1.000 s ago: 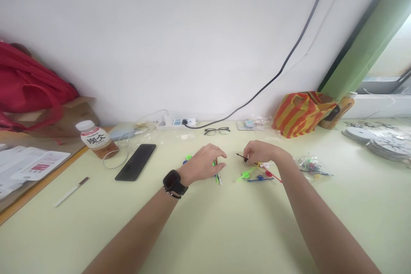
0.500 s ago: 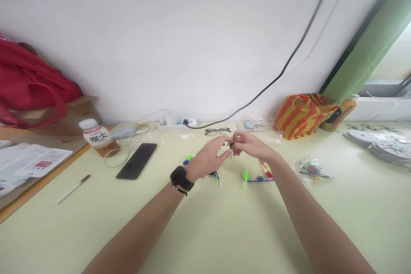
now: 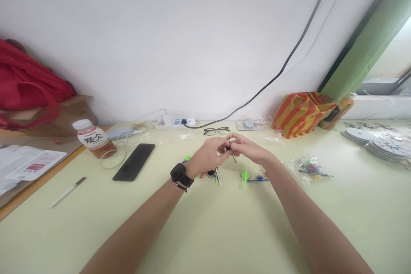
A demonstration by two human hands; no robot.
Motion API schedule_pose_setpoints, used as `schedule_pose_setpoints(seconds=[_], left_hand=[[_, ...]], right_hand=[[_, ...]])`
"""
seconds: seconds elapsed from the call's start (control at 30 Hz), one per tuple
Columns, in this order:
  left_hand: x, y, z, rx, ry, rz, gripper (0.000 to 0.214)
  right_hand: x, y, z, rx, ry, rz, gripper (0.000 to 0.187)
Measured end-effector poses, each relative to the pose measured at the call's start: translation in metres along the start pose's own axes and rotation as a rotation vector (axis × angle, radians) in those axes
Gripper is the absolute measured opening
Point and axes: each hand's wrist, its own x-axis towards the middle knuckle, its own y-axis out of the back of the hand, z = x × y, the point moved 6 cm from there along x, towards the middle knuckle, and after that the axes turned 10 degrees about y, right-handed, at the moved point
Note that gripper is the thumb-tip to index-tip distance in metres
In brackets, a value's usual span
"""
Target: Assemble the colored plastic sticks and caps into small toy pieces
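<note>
My left hand (image 3: 210, 154) and my right hand (image 3: 248, 147) meet above the table, with fingertips pinched on a small dark part (image 3: 228, 148). From between the fingers a thin rod (image 3: 234, 159) sticks out downward. The kind of part is mostly hidden by the fingers. Below my left hand lie small coloured plastic pieces, among them a white stick (image 3: 218, 176) and a green wheel (image 3: 188, 158). Beneath my right hand sits a bright green propeller-like piece (image 3: 245, 175), joined to a blue strip (image 3: 258, 179).
Eyeglasses (image 3: 217, 131) and a power strip (image 3: 175, 123) lie by the wall. A phone (image 3: 134, 162), a bottle (image 3: 94, 138) and a pen (image 3: 67, 192) are on the left. Rightward are a bagged parts set (image 3: 310, 168), a striped bag (image 3: 302, 115) and stacked discs (image 3: 391, 147).
The thin rod now slants down to the right, where before it stood nearly upright. My right hand has flattened slightly over the part. The view has shifted a little.
</note>
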Motion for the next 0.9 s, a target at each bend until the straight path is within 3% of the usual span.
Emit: schedule_pose_setpoints(seconds=[0.2,0.3,0.4,0.47,0.53,0.6,0.7,0.8,0.9], left_hand=[[-0.005,-0.017,-0.014,0.155,0.09,-0.022,0.014],[-0.01,-0.028,-0.019,0.254,0.069,-0.056,0.004],[-0.011,-0.036,-0.023,0.357,0.035,-0.096,0.002],[-0.011,-0.036,-0.026,0.428,0.005,-0.106,0.009],[-0.009,-0.032,-0.029,0.468,-0.025,-0.093,0.014],[-0.008,-0.025,-0.03,0.487,-0.037,-0.072,0.016],[-0.006,-0.016,-0.031,0.498,-0.014,-0.039,0.014],[-0.007,-0.008,-0.028,0.462,0.016,-0.012,0.016],[-0.008,-0.001,-0.02,0.402,0.029,0.019,0.021]], right_hand=[[-0.005,0.019,0.013,-0.388,-0.186,0.106,0.023],[-0.005,0.029,0.021,-0.651,-0.167,0.056,0.025],[-0.005,0.038,0.029,-0.777,-0.17,0.0,0.031],[-0.007,0.043,0.024,-0.803,-0.158,0.015,0.028],[-0.01,0.04,0.014,-0.789,-0.115,-0.058,0.023],[-0.015,0.025,0.005,-0.724,-0.089,-0.26,0.023],[-0.026,0.005,0.004,-0.655,-0.215,-0.534,0.03],[-0.028,0.0,0.01,-0.628,-0.322,-0.561,0.022],[-0.026,0.001,0.009,-0.547,-0.278,-0.516,0.012]])
